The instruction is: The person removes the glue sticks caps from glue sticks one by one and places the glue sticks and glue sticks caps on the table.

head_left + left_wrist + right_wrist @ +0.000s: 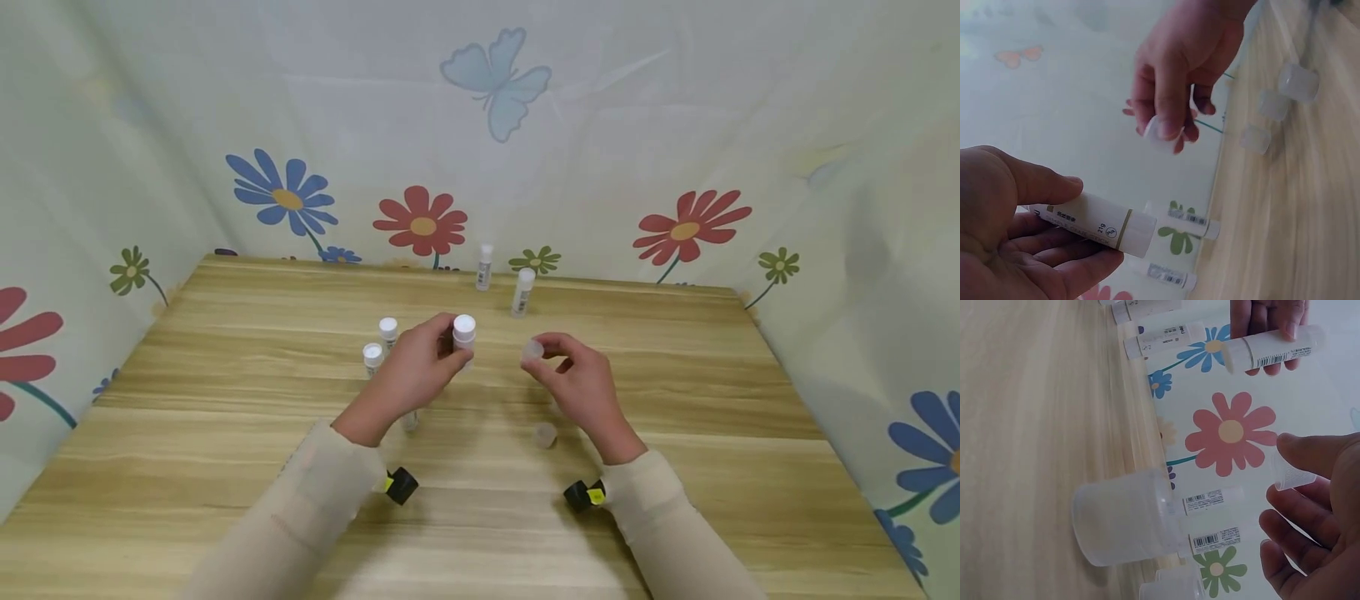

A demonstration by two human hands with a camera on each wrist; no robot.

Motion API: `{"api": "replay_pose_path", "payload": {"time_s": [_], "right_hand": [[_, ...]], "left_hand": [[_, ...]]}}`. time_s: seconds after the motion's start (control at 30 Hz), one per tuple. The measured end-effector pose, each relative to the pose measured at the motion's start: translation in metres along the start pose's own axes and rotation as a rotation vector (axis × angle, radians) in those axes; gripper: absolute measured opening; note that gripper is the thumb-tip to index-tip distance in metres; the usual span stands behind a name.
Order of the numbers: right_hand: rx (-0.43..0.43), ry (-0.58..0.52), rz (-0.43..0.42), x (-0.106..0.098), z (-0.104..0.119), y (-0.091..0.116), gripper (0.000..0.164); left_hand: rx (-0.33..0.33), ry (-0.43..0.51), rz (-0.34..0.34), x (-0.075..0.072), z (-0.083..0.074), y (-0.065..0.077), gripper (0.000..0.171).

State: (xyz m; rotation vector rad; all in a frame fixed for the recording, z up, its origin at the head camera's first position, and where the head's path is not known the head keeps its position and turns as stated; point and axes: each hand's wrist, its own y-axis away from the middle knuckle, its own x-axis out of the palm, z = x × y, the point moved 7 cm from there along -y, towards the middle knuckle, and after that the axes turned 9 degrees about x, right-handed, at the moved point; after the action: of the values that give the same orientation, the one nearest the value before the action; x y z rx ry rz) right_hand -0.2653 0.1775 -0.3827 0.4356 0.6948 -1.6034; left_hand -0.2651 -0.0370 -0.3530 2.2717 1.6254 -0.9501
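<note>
My left hand (420,358) grips a white glue stick (1094,219) between thumb and fingers, its label facing up in the left wrist view. In the head view this glue stick stands upright in the grasp, white end on top. To its right, my right hand (581,379) pinches a small translucent cap (1292,475) between thumb and fingertips. A gap separates the cap from the glue stick. Below the right hand, another translucent cap (545,434) rests on the table; the left wrist view shows several such caps (1299,81) there.
Two glue sticks (522,293) stand near the back edge of the wooden table (675,533). Further glue sticks (372,357) stand beside the left hand, partly hidden by it. A flower-printed curtain (585,167) hangs behind the table and along its sides.
</note>
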Motion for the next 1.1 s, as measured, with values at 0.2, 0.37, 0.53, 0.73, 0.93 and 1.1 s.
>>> {"api": "replay_pose_path", "payload": {"time_s": [0.2, 0.37, 0.53, 0.73, 0.93, 1.1], "right_hand": [[0.013, 0.010, 0.040, 0.005, -0.004, 0.001, 0.034], [0.039, 0.054, 0.092, 0.010, -0.006, 0.001, 0.033], [0.015, 0.142, 0.144, 0.016, -0.005, 0.001, 0.035], [-0.035, 0.274, 0.196, 0.026, -0.005, 0.003, 0.031], [-0.089, 0.370, 0.257, 0.034, -0.001, 0.008, 0.029], [-0.100, 0.389, 0.269, 0.037, -0.003, 0.008, 0.028]], "left_hand": [[-0.020, 0.038, 0.037, -0.019, 0.007, -0.001, 0.043], [-0.037, 0.030, 0.067, -0.031, 0.017, 0.003, 0.041], [-0.074, -0.022, 0.108, -0.032, 0.025, 0.009, 0.036], [-0.063, -0.080, 0.162, -0.028, 0.027, 0.012, 0.031], [-0.019, -0.090, 0.210, -0.023, 0.030, 0.012, 0.025], [-0.031, -0.057, 0.239, -0.019, 0.037, 0.011, 0.023]]}}
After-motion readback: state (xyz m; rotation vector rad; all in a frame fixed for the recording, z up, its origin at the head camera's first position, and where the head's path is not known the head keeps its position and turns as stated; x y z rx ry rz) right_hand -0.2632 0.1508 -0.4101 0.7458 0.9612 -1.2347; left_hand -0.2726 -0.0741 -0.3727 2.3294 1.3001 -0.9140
